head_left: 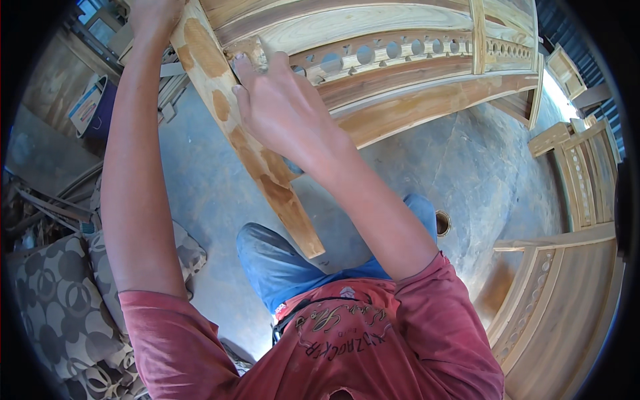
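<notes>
A wooden furniture frame [400, 93] spans the top of the view, its slatted panel pierced by a row of round holes. At its near left end slants a pale wooden leg [223, 107] with darker brown patches along it. My right hand [283, 100] is closed, fingers bent, against the inner side of that leg where the slats meet it. Beside its fingertips shows a ragged brownish patch [250, 50]; I cannot tell if it is a held piece or part of the wood. My left hand [157, 17] is by the leg's upper end, its fingers cut off by the picture's edge.
Below is a grey-blue concrete floor [480, 147], with a small round tin [443, 223] by my knee. More slatted wooden furniture [560, 300] stands at the right. Patterned cushions [60, 287] lie at the lower left, and a dark purple bin [100, 110] stands at the upper left.
</notes>
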`<state>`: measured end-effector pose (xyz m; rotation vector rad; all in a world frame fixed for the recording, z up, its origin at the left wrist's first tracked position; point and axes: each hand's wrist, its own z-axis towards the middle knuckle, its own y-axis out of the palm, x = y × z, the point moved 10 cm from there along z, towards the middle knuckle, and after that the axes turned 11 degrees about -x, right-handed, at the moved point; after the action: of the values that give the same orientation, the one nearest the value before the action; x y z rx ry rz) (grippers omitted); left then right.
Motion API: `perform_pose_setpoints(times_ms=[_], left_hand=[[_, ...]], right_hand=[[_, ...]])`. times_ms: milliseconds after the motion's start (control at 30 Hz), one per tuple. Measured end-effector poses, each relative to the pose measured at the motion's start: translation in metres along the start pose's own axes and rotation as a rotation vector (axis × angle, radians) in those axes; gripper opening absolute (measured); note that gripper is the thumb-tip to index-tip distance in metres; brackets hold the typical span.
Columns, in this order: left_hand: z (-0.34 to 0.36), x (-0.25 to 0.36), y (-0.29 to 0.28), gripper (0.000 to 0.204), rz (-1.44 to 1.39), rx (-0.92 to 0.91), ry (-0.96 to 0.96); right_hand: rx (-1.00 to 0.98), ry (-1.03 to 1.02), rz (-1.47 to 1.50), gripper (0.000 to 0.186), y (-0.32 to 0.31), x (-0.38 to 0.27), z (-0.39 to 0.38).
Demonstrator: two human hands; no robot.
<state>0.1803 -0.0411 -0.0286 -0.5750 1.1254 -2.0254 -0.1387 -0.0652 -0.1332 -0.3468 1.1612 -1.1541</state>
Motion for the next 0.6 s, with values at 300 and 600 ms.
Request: perform_pose_setpoints(times_ms=[300, 600], left_hand=[[0.045, -0.034, 0.027, 0.064, -0.106, 0.108, 0.328], [0.035, -0.019, 0.020, 0.064, -0.397, 0.108, 0.297]], right_hand=[[-0.121, -0.063, -0.018, 0.041, 0.002, 0.000, -0.007], [-0.304, 0.011, 0.021, 0.048, 0.021, 0.023, -0.028]])
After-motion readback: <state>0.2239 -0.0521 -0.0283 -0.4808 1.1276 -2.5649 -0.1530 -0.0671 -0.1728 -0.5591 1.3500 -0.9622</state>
